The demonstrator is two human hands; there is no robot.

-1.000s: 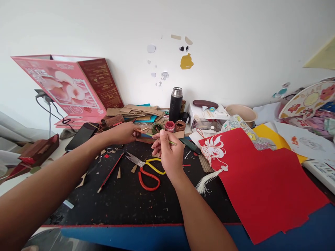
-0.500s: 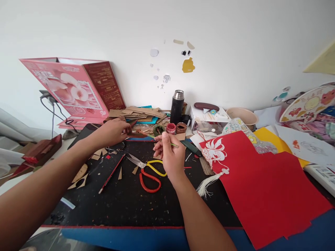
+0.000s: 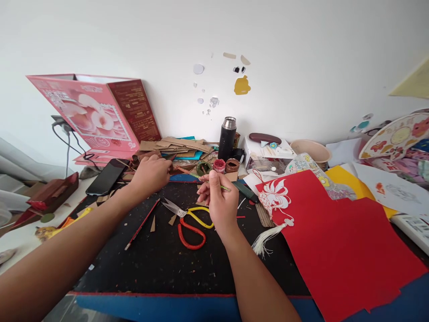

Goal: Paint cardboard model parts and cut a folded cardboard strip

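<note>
My right hand (image 3: pixel 219 197) is closed in a pinch on a thin green-handled paintbrush (image 3: pixel 225 188), which slants left past an open jar of green paint (image 3: pixel 203 169). At the back of the black mat (image 3: pixel 161 273), my left hand (image 3: pixel 152 173) has its fingers bent together beside brown pieces; what they hold is hidden. Jars of red paint (image 3: pixel 219 165) and brown paint (image 3: pixel 232 165) stand behind my right hand. Between my arms lie scissors (image 3: pixel 182 214) with one yellow and one red handle, their blades apart, and a red pencil (image 3: pixel 142 225).
Behind are cardboard strips (image 3: pixel 177 145), a black flask (image 3: pixel 228 138) and a leaning pink gift bag (image 3: pixel 100 112). A phone (image 3: pixel 107 177) lies left. Red card (image 3: pixel 345 241) with a white tassel (image 3: pixel 268 239) covers the right. Small cardboard scraps (image 3: pixel 153 224) dot the mat.
My left hand and forearm have shifted right, uncovering more of the phone and a yellow-orange object at the left. My right hand stays nearly in place, with the paintbrush still in it.
</note>
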